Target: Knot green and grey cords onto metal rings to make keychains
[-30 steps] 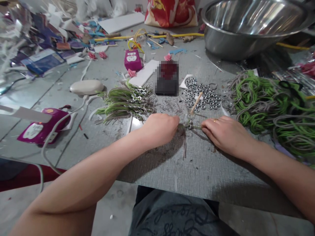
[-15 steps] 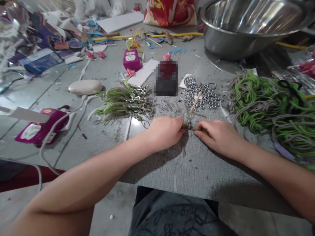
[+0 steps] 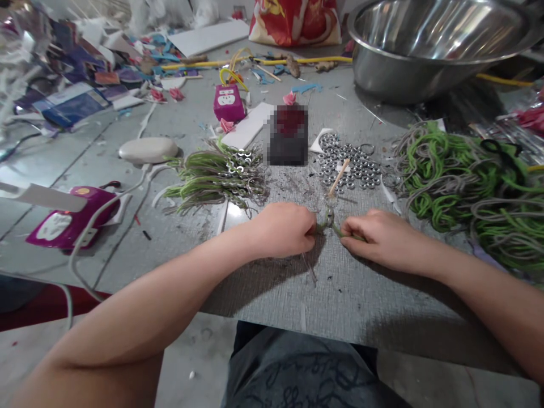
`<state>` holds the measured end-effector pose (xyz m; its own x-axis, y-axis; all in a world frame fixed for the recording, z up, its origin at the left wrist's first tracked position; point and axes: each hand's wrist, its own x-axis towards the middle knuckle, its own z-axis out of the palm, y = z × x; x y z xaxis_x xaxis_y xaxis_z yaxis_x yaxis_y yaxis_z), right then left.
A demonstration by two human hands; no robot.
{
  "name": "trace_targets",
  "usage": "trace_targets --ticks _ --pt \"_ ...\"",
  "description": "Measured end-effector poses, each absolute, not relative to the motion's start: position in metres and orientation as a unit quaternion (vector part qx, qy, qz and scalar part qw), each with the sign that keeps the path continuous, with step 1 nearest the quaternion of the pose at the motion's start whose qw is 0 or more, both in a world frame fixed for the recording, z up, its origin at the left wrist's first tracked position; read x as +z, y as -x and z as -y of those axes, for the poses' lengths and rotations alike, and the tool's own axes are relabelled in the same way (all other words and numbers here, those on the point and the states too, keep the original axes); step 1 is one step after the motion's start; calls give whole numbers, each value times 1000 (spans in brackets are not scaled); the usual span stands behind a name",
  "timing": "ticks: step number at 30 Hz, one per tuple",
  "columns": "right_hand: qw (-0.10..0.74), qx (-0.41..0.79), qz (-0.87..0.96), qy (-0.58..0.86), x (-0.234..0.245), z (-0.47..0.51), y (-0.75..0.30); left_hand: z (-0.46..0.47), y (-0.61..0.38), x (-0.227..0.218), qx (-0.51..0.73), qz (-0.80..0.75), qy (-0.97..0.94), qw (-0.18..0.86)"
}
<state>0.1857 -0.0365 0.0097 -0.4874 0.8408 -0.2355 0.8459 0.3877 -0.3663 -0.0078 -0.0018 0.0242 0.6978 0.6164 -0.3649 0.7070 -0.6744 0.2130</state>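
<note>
grey garment [image 3: 263, 362] | dark cursive script [image 3: 340, 371], two lines | no word clearly readable

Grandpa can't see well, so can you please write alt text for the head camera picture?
A person's left grip and right grip, both bare hands, hold green cord on either side of a small blurry piece over a gray table. Beyond lie metal rings and a green-and-gray bundle, with tangled cords and a metal bowl to the right.

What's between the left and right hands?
In the head view, green cord with small metal pieces runs from the left hand to the right hand.
</note>
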Motion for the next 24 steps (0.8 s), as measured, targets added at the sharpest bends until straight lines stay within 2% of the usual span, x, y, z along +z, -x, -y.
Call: trace_targets --ticks 4,9,12,18,24 --pt "1 -208 -822 -531 7 36 -189 3 10 23 -114 -366 -906 179" --pt "-25 -215 -810 -545 4 36 -193 6 11 26 -100 -404 -899 138" --pt "-36 -166 -822 -543 2 36 -194 4 11 23 -92 -422 -895 113" --pt "-68 -115 -830 -542 -3 37 -193 1 12 11 15 -392 -918 52" --pt "-131 -85 -850 -503 -11 35 -191 2 9 2 53 -355 -932 44"
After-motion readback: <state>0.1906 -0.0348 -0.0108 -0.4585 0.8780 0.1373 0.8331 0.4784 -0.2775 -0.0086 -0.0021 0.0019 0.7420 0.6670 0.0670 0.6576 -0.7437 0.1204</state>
